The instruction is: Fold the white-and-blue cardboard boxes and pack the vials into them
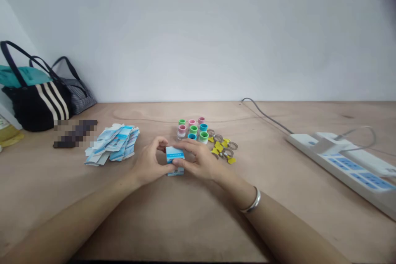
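Observation:
A small blue-and-white cardboard box (175,153) is held between my two hands near the middle of the table. My left hand (152,161) grips its left side, thumb at the front and fingers curled behind. On the other side, my right hand (198,159) has its thumb on the front face and its fingers over the back edge. Just beyond the box stand several small jars (193,130) with pink, green and blue rims. Right of them lie several metal ring clamps with yellow tabs (218,147). A pile of flattened blue-and-white cartons (114,143) lies left of my left hand.
A white power strip (343,169) with a plug and a grey cable (266,114) runs along the right. At the far left are a black striped bag (40,105), a grey striped bag (78,95), a dark pixelated object (76,134) and a bottle of yellow liquid (8,132).

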Motion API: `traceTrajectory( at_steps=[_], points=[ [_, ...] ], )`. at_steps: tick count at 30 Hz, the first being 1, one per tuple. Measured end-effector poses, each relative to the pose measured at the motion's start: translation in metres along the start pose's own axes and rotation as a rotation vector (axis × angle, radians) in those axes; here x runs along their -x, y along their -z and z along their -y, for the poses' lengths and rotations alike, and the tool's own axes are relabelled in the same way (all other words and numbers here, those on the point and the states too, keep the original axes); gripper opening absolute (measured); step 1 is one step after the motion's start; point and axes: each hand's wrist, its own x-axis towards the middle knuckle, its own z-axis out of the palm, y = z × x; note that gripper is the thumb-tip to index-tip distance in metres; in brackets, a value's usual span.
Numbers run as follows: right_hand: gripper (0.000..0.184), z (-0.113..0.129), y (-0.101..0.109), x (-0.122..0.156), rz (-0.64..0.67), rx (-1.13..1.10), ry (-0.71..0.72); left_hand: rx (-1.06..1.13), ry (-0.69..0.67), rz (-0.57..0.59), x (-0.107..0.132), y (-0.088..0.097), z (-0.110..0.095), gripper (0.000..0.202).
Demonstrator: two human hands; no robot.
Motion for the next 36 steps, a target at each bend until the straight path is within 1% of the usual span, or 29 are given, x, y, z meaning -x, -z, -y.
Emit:
traceTrajectory(
  at_steps=[2,6,9,11,14,16,18,19,20,22,24,26,30,32,34,36],
  points=[
    [0.036,0.000,0.000,0.001,-0.005,-0.005,-0.011,0.004,-0.011,-0.042,0.005,-0.003,0.003,0.050],
    [0.033,0.002,0.000,-0.001,-0.027,-0.003,-0.022,-0.015,-0.059,-0.077,0.008,-0.006,0.008,0.046],
    [0.030,0.002,-0.003,-0.006,-0.066,0.004,-0.088,-0.033,-0.074,-0.075,0.008,-0.005,0.009,0.046],
    [0.031,0.000,-0.006,-0.010,-0.137,-0.003,-0.187,-0.048,-0.085,-0.064,0.008,-0.004,0.008,0.046],
    [0.029,-0.005,-0.011,-0.014,-0.307,-0.074,-0.292,-0.033,-0.087,-0.027,0.008,-0.002,0.007,0.049],
    [0.033,-0.005,-0.012,-0.014,-0.428,-0.078,-0.308,0.028,-0.066,0.008,0.006,-0.002,0.010,0.057],
    [0.027,-0.002,-0.010,-0.014,-0.508,0.020,-0.266,0.114,-0.038,0.034,0.004,-0.003,0.015,0.066],
    [0.023,0.000,-0.007,-0.013,-0.503,0.087,-0.214,0.153,-0.029,0.036,0.003,-0.003,0.017,0.069],
    [0.020,0.004,-0.004,-0.013,-0.460,0.146,-0.139,0.183,-0.026,0.032,0.002,-0.004,0.019,0.070],
    [0.020,0.010,0.002,-0.012,-0.298,0.226,0.023,0.198,-0.036,0.011,0.001,-0.004,0.022,0.070],
    [0.025,0.015,0.006,-0.012,-0.151,0.268,0.108,0.170,-0.052,-0.002,0.001,-0.003,0.022,0.066],
    [0.029,0.015,0.008,-0.011,-0.089,0.298,0.115,0.142,-0.067,0.019,0.001,-0.001,0.020,0.062],
    [0.032,0.007,0.014,-0.011,-0.088,0.312,0.105,0.152,-0.084,0.072,-0.001,0.002,0.017,0.062],
    [0.030,0.003,0.018,-0.010,-0.071,0.315,0.099,0.123,-0.124,0.100,-0.002,0.004,0.014,0.063],
    [0.026,0.000,0.022,-0.009,-0.035,0.319,0.094,0.065,-0.179,0.154,-0.003,0.007,0.010,0.063],
    [0.021,-0.002,0.024,-0.008,-0.004,0.307,0.111,0.013,-0.217,0.204,-0.004,0.009,0.005,0.056]
  ],
)
